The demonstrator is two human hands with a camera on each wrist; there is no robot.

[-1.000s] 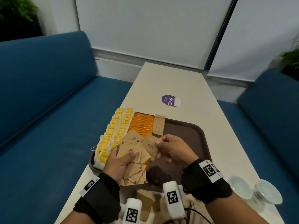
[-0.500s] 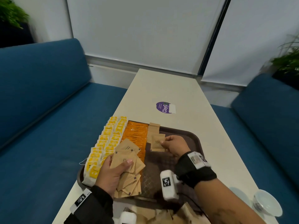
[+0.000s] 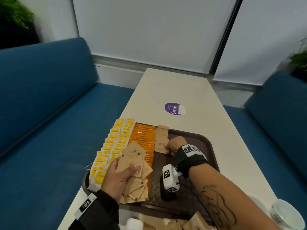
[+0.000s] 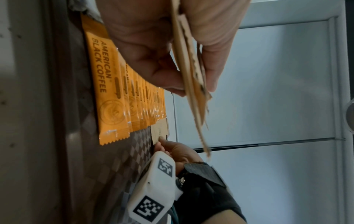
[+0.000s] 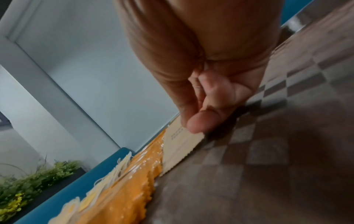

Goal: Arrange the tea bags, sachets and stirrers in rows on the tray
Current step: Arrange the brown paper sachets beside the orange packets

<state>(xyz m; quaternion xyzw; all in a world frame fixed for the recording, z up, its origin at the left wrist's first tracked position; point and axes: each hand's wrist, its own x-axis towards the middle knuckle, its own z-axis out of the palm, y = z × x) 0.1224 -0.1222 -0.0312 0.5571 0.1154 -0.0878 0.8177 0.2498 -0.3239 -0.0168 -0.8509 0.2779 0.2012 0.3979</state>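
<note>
Right hand (image 3: 174, 145) has carried its brown sugar sachet (image 3: 159, 146) onto the tray (image 3: 204, 143), pinching it flat just right of the orange coffee sticks (image 3: 144, 138), extending that row. Left hand (image 3: 118, 177) is gripping the spare sachets (image 3: 132, 163) as feed stock.

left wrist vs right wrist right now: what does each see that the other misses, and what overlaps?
Only left wrist: the left hand gripping a fan of brown sachets, readable "AMERICAN BLACK COFFEE" print, and the right hand's wrist camera.
Only right wrist: the yellow tea bags and a green plant.
Both: the orange coffee sachets, the tray, and the right hand pinching one brown sachet onto its row.
</note>
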